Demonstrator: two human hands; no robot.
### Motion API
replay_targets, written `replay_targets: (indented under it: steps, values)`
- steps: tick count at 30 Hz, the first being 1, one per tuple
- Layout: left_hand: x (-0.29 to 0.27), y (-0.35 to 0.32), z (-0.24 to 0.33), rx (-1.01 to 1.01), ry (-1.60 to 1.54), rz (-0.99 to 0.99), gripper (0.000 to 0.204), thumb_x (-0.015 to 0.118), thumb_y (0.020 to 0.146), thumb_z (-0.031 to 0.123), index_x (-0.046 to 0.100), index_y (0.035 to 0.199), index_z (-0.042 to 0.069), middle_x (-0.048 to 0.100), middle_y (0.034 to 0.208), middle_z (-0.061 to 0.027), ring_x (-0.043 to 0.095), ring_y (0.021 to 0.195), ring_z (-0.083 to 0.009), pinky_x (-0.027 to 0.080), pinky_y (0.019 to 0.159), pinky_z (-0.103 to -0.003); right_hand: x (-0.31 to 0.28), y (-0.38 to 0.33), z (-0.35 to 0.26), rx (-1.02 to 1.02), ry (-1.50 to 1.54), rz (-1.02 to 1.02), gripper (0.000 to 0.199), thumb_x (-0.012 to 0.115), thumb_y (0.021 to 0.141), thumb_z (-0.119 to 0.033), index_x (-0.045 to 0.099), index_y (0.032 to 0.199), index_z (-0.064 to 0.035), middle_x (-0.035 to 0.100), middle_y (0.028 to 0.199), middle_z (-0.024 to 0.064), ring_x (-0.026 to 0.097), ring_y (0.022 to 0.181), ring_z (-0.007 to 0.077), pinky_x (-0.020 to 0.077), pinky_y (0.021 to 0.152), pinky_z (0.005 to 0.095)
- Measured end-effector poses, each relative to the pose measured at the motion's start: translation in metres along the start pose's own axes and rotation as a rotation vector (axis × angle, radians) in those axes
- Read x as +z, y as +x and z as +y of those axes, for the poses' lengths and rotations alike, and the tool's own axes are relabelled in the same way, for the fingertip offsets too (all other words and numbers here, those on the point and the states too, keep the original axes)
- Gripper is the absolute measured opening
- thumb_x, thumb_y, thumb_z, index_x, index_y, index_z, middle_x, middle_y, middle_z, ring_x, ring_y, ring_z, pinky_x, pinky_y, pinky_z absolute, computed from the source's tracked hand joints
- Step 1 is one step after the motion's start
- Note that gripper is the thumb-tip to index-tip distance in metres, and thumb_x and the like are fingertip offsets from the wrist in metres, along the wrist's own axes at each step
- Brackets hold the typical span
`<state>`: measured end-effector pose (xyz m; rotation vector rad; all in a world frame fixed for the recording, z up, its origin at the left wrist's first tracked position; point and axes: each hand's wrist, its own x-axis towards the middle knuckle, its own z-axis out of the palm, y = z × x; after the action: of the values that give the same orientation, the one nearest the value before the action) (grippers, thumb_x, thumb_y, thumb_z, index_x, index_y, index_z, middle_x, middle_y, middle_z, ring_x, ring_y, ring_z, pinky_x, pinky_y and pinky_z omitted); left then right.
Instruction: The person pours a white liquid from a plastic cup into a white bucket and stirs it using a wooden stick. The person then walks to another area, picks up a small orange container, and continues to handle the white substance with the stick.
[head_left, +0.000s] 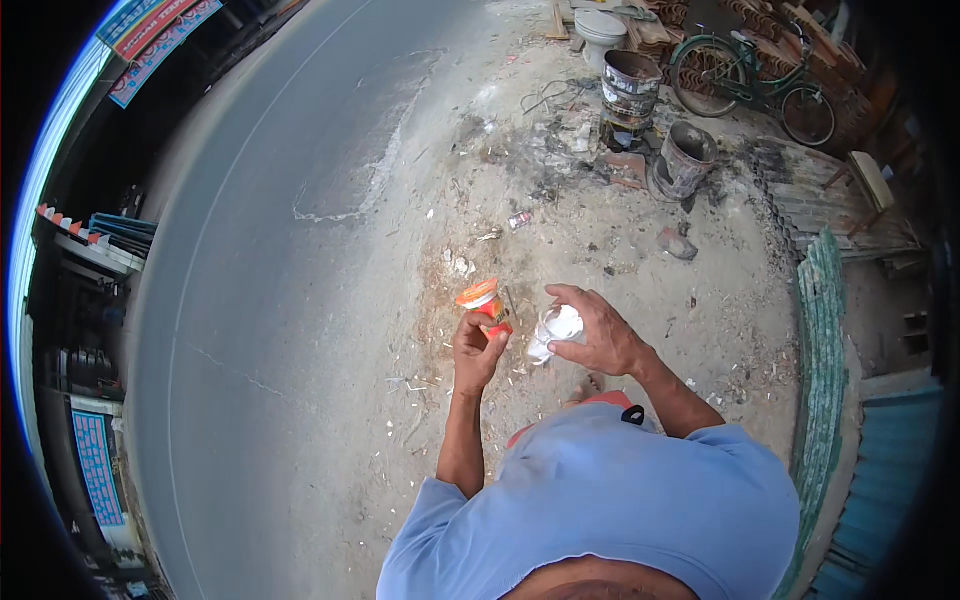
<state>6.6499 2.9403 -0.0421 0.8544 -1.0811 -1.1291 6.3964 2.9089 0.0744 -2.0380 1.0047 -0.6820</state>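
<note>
The left hand point(478, 350) grips a light, stiff orange cup point(484, 304) by its lower body, while at three o'clock the right hand point(598, 335) clutches a soft, crumpled clear bag point(553, 330).

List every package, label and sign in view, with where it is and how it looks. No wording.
Orange-capped container: held in the left hand, small, red-and-orange label.
Clear plastic wrapper: in the right hand, crumpled, whitish.
Banner: top left by the road, long, red and blue.
Blue sign: lower left edge, upright rectangle.
Labelled metal drum: top centre, cylindrical, dirty white and dark.
</note>
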Motion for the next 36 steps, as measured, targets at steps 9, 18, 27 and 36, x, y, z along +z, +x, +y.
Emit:
replay_targets:
  steps: [9, 18, 27, 36]
  values:
    - [0.082, 0.145, 0.009, -0.166, -0.623, -0.283, 0.089, 0.079, 0.089, 0.018, 0.02, 0.156, 0.026, 0.047, 0.144, -0.0317, 0.071, 0.101, -0.034, 0.061, 0.087, -0.044, -0.104, 0.008, 0.08, 0.279, -0.218, 0.229, 0.079, 0.077, 0.081, -0.029, 0.042, 0.147, -0.0043, 0.063, 0.124, 0.0208, 0.056, 0.119, 0.0377, 0.0387, 0.108, 0.048]
    - [0.097, 0.266, -0.073, -0.249, -0.129, -0.164, 0.08, 0.081, 0.085, 0.007, 0.037, 0.151, 0.006, 0.063, 0.127, -0.0082, 0.065, 0.111, -0.021, 0.052, 0.097, -0.037, -0.141, 0.077, 0.159, 0.442, -0.285, 0.267, 0.082, 0.078, 0.08, -0.03, 0.04, 0.149, -0.0043, 0.063, 0.127, 0.021, 0.057, 0.118, 0.0383, 0.0393, 0.106, 0.0477]
    - [0.076, 0.441, -0.122, -0.297, 0.114, -0.193, 0.056, 0.079, 0.087, 0.005, 0.048, 0.133, 0.005, 0.066, 0.113, -0.0033, 0.062, 0.098, -0.0094, 0.052, 0.083, -0.025, -0.198, 0.202, 0.259, 0.686, -0.422, 0.326, 0.086, 0.08, 0.077, -0.031, 0.041, 0.148, -0.0029, 0.061, 0.132, 0.0221, 0.056, 0.118, 0.0391, 0.04, 0.105, 0.0471]
    - [0.078, 0.599, -0.148, -0.322, 0.2, -0.47, 0.053, 0.081, 0.085, 0.003, 0.053, 0.13, 0.003, 0.07, 0.114, -0.0066, 0.067, 0.101, -0.014, 0.055, 0.086, -0.03, -0.234, 0.341, 0.319, 0.809, -0.398, 0.318, 0.09, 0.079, 0.077, -0.037, 0.038, 0.15, -0.0063, 0.058, 0.138, 0.0222, 0.053, 0.123, 0.0415, 0.0385, 0.107, 0.0496]
